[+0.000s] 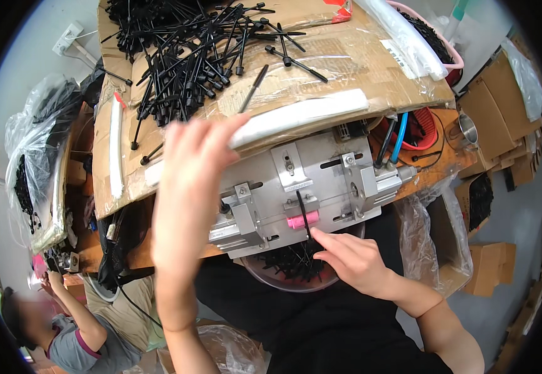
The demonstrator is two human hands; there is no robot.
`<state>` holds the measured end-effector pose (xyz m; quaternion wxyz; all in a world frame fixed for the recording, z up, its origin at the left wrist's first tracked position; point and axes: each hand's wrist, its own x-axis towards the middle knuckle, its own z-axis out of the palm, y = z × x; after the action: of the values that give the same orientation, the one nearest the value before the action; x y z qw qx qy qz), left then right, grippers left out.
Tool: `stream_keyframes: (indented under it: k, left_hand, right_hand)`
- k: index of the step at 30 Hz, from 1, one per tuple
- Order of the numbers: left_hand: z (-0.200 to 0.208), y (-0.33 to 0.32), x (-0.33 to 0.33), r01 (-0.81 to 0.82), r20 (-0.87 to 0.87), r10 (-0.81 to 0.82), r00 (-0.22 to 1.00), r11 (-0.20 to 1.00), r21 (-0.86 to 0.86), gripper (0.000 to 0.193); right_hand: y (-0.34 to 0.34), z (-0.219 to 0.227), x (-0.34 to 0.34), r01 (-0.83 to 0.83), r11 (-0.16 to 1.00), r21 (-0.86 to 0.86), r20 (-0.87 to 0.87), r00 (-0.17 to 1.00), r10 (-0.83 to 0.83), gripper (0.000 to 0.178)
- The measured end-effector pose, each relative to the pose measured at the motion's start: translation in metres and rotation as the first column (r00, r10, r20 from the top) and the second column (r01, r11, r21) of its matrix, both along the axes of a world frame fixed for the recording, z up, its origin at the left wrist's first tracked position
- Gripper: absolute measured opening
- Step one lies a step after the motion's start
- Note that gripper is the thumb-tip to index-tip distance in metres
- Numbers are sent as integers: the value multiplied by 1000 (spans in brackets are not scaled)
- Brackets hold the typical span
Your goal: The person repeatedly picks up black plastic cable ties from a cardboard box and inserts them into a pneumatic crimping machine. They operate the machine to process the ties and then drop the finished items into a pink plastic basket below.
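Note:
My left hand (199,149), raised over the cardboard's near edge and slightly blurred, is closed around a thin black plastic rod (255,88) that sticks out past its fingertips. My right hand (355,258) pinches the near end of another black rod (302,204) at the front of the metal fixture (264,168). That rod lies across a pink block (302,219) in the middle of the fixture. Beyond my left hand, a heap of black rods with thick collars (190,68) spreads over a sheet of cardboard (339,68).
Below the fixture sits a bowl of black pieces (292,262). Metal clamps (361,184) flank the fixture's middle. A red basket (431,134) and blue tube (400,138) are at the right. Another person (90,336) works at the lower left. Boxes (492,268) stand on the floor.

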<state>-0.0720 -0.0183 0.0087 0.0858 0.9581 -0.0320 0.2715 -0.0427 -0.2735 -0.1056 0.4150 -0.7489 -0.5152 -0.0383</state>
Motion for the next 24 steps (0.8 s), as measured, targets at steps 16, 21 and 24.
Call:
stream_keyframes:
  k: [16, 21, 24]
  left_hand:
    - [-70, -72, -113, -370, -59, 367, 928, 896, -248, 73]
    - [-75, -72, -120, -389, -60, 389, 919, 874, -290, 73]
    - [-75, -72, -119, -384, -54, 387, 921, 870, -308, 73]
  right_hand:
    - [-11, -43, 9, -62, 998, 19, -129, 990, 64, 19]
    - [-29, -111, 11, -173, 912, -373, -71, 985, 158, 21]
    - [-20, -127, 11, -239, 849, -471, -6, 963, 268, 16]
